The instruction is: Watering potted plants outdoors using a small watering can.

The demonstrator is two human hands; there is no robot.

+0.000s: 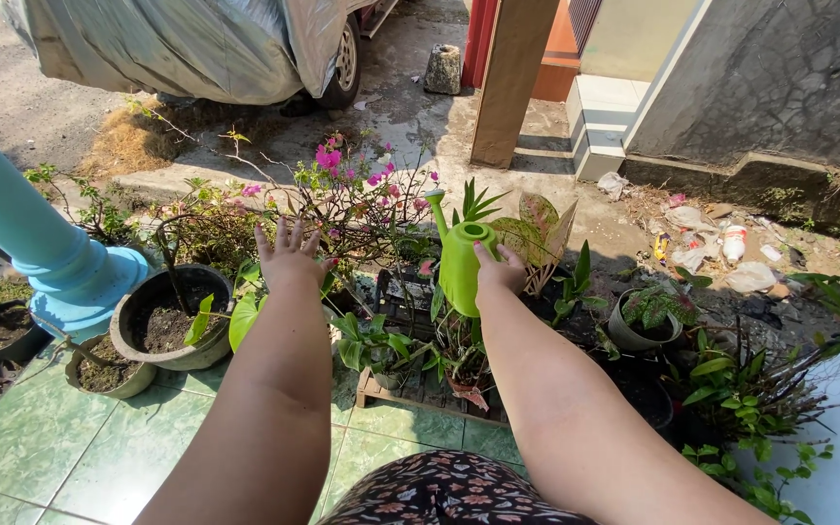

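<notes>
My right hand [501, 269] grips the handle of a small lime-green watering can [463, 264], held upright with its spout pointing up and to the left, above potted plants. My left hand [289, 256] is stretched out flat with fingers spread, holding nothing, hovering over a bush with pink flowers [347, 185] and leafy plants below it.
A grey pot of soil [169, 321] and a smaller pot [109, 369] stand left on green tiles. A turquoise pillar [26, 228] rises at far left. A wooden pallet [420, 394] carries plants. A covered car [196, 44], a brown post [512, 78] and scattered litter [721, 248] lie beyond.
</notes>
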